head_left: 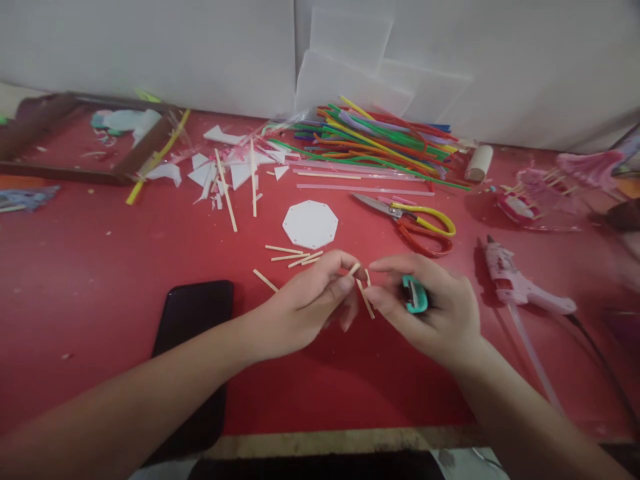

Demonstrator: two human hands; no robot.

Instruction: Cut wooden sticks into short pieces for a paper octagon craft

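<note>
Between the thumb and forefinger of my left hand (pixel 305 310), a short wooden stick (pixel 355 269) is pinched. My right hand (pixel 435 307) faces it from the right, its thumb and forefinger apart at the tips. Tucked in the right palm is a small teal tool (pixel 416 295) with a metal part; its exact kind does not show. Two more wooden sticks (pixel 366 300) are in the gap between my hands. Cut sticks (pixel 287 257) lie just beyond my left hand, and behind them rests a white octagonal piece (pixel 310 225) with small holes along its edge.
Scissors (pixel 423 223) and a pink glue gun (pixel 515 277) lie to the right. Pipe cleaners (pixel 385 143) are heaped at the back beside white scraps (pixel 240 167). A black phone (pixel 195 333) sits under my left forearm. A brown frame (pixel 75 170) stands at far left.
</note>
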